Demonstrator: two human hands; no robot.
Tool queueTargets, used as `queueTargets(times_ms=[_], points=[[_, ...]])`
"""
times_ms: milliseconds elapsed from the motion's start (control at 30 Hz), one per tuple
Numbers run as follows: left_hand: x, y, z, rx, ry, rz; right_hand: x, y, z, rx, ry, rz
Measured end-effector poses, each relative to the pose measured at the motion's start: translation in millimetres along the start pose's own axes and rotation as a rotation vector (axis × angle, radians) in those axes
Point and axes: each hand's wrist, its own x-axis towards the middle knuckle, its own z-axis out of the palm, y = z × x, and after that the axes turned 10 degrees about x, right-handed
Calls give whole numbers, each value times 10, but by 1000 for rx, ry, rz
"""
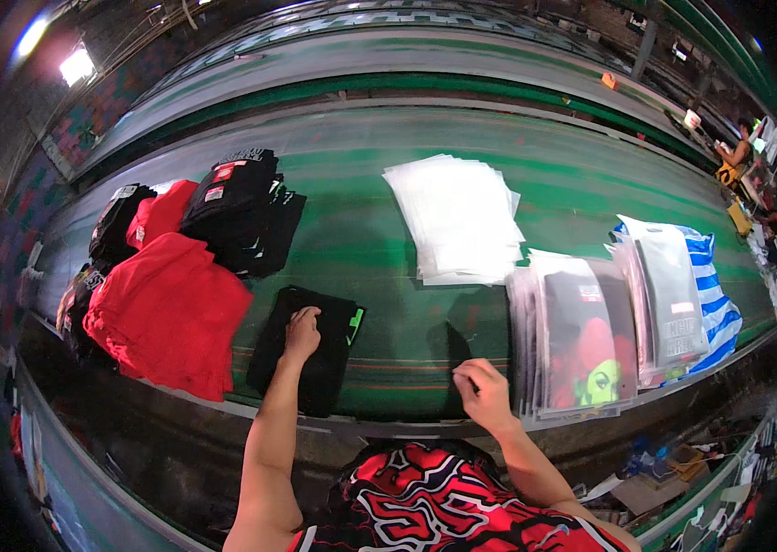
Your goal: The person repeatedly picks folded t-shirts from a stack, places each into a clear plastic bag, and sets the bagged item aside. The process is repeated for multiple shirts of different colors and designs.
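Observation:
My left hand [302, 333] rests on a folded black garment [323, 372] with a bright green print at its right edge; the fingers are bent, and whether they pinch the cloth is unclear. Over the green table, just left of the bagged garments, is my right hand [484, 393], its fingers curled and nothing visible in them. A fanned stack of clear plastic bags [461, 221] lies farther back, between the two hands. To the right stand rows of bagged folded shirts [578, 338], the front one with a red and green face print.
Folded red garments [168, 310] and black garments [237, 207] are piled at the left. More bagged shirts [671, 297] lean by a blue-and-white striped bag [712, 297]. The green table [347, 228] has a near edge before me. A person [737, 152] is at the far right.

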Motion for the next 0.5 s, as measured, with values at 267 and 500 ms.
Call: queueTargets(times_ms=[267, 500], points=[[325, -72, 28, 191, -110, 99, -249, -39, 1009, 121, -207, 49], [680, -139, -129, 182, -255, 117, -430, 9, 1360, 51, -274, 143]])
